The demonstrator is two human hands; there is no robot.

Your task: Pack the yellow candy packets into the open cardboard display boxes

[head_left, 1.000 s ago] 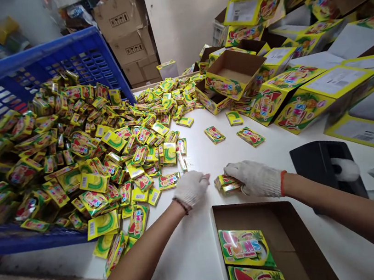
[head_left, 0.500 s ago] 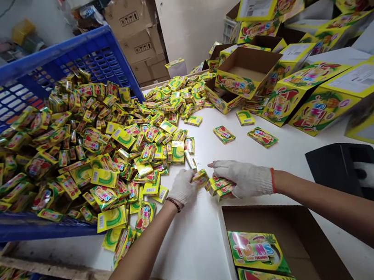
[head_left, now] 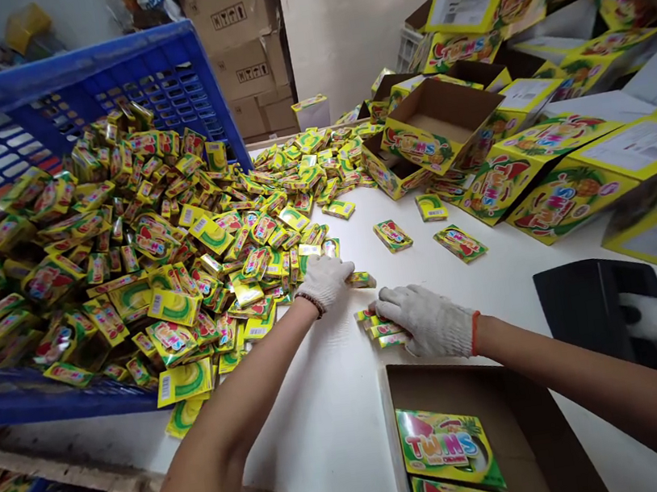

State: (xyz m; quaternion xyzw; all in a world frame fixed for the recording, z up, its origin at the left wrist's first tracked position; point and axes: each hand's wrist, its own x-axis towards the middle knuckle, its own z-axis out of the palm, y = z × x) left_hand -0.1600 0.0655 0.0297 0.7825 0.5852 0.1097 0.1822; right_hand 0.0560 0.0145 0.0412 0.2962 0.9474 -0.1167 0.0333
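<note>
My left hand, in a white knit glove, is closed at the near edge of the heap. A small yellow-green box sits at its fingertips; the thumb is hidden. My right hand, gloved too, curls over a short row of small boxes on the white table, their narrow sides showing. Just below it stands an open carton containing larger printed "TWINS" packs. Loose small boxes spill in a big heap to the left.
A blue plastic crate lies tipped at the left with the heap pouring out. Empty printed display cartons pile up at the right. A black tape dispenser stands at the right. Several single boxes lie on the table. Brown cartons are stacked behind.
My left hand has moved away from the row, up toward the heap, and a small box is now at its fingertips. My right hand stays at the row, its fingers lower over it.
</note>
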